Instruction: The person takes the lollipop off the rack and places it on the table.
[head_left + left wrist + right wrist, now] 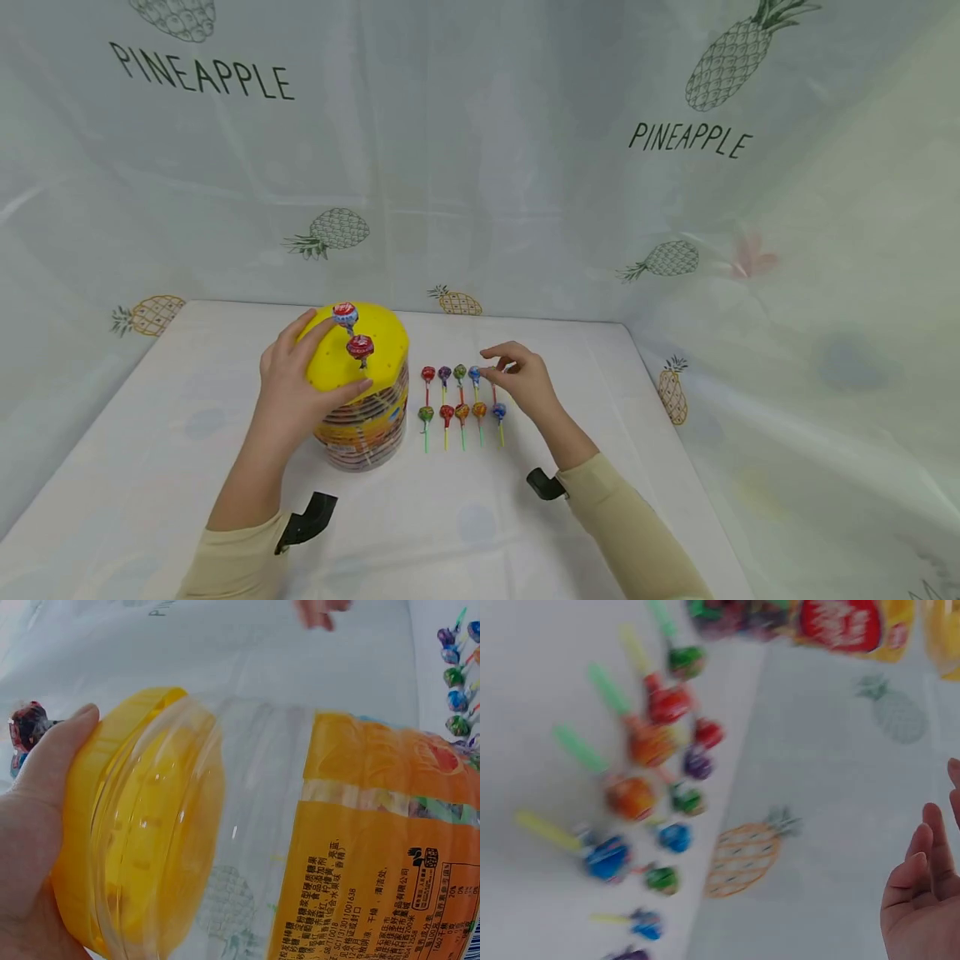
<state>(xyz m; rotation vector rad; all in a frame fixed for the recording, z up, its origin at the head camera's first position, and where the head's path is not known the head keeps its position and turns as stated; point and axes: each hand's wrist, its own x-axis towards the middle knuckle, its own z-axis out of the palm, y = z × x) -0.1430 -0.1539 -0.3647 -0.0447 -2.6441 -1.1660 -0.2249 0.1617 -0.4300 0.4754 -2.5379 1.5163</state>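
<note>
A clear plastic jar [363, 446] with an orange label stands upright on the table, capped by a yellow lid [386, 333]. My left hand [292, 392] grips that lid from the left, its thumb and fingers spread round the edge. Two wrapped lollipops, one blue and red [346, 314], one dark red [360, 347], stick up from the lid. Right of the jar lie two rows of lollipops, among them a red one [446, 412] and a blue one [499, 411]. Over the far row's right end hovers my right hand [528, 385], fingers loosely bent, holding nothing; it hides part of that row.
The white table [465, 533] ends at a back edge just behind the jar. A pale curtain [487, 167] printed with pineapples hangs behind it and to the right. In the right wrist view, further lollipops, one of them blue [646, 924], lie past the rows.
</note>
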